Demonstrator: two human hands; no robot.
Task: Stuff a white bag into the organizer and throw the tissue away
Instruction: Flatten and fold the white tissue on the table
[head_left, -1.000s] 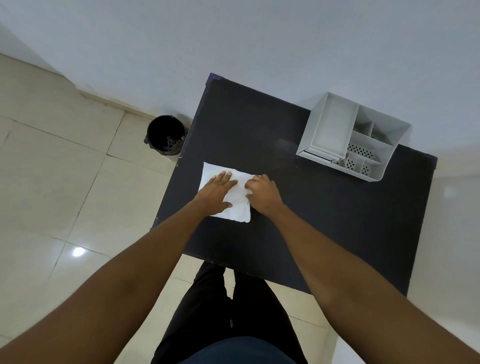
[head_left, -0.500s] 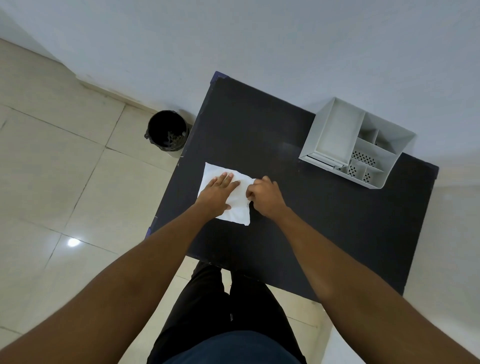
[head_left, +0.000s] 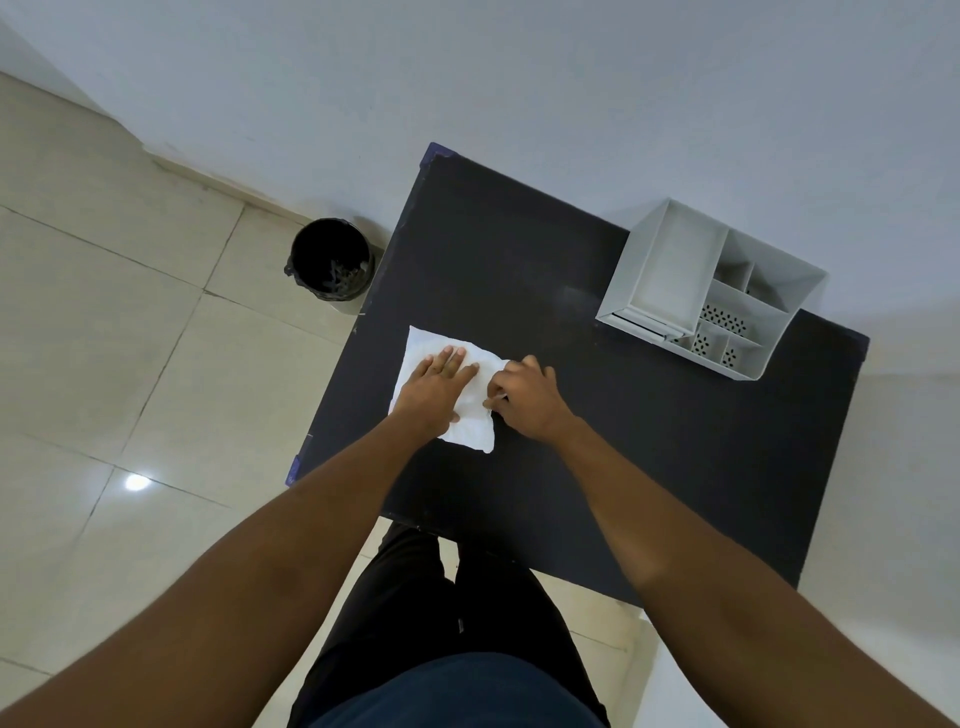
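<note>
A flat white sheet (head_left: 423, 345), either the bag or the tissue, lies on the left part of the black table (head_left: 649, 441). My left hand (head_left: 436, 389) rests flat on it, fingers spread and pressing down. Beside it, my right hand (head_left: 524, 397) pinches the sheet's right edge between curled fingers. The white organizer (head_left: 670, 270), with one large compartment and several small ones, stands at the table's far right, well away from both hands. No second white item shows.
A black bin (head_left: 330, 265) lined with a dark bag stands on the tiled floor just off the table's left edge, near the wall. The wall runs behind the table. My legs are at the table's near edge.
My right hand's fingers have curled and closed on the sheet's right edge, lifting it slightly. My left hand stays flat on the sheet. The camera view has shifted a little.
</note>
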